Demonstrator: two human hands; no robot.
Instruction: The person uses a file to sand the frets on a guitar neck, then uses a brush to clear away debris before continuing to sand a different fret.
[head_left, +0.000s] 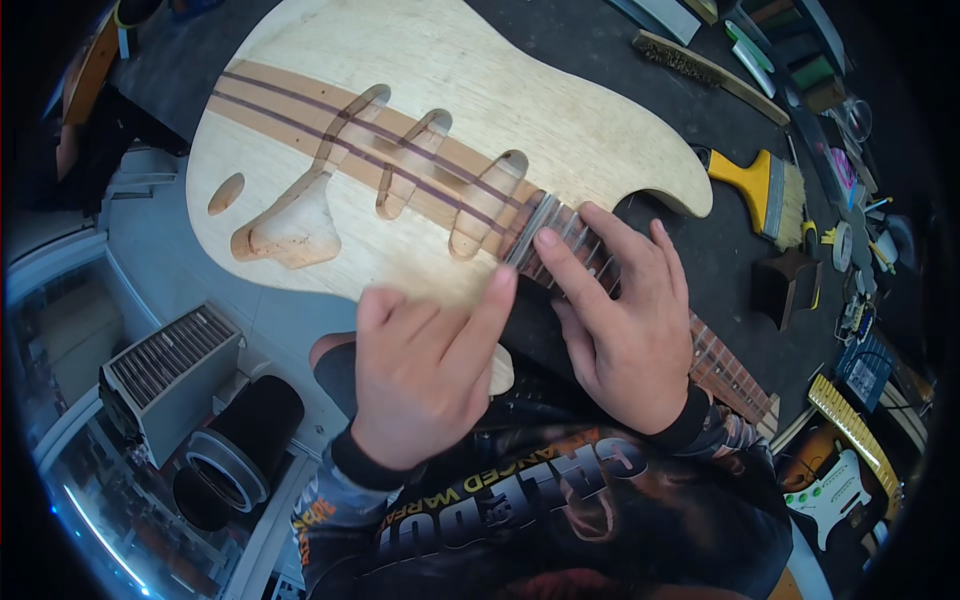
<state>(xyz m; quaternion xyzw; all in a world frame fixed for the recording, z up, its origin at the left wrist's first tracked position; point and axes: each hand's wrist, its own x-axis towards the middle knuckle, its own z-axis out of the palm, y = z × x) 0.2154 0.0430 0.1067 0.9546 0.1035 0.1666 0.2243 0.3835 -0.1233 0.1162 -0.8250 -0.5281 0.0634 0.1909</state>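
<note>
An unfinished guitar body (430,60) of pale wood with dark stripes and carved cavities lies on the bench. Its fretted neck (725,365) runs toward the lower right. Across the body end of the fretboard sits a narrow grey metal strip (533,228). My right hand (635,325) rests on the frets, fingers spread, its index fingertip at the strip's edge. Beside the neck, my left hand (425,370) reaches one straight digit to the strip's near end. The other left fingers are bent and slightly blurred, with nothing visible in them.
A yellow-handled paintbrush (755,195) and a long wooden brush (710,75) lie on the dark bench (590,40). Small tools crowd its right side. Another guitar (835,490) stands at lower right. A black cylinder (250,435) and a grey box (175,355) occupy the left floor.
</note>
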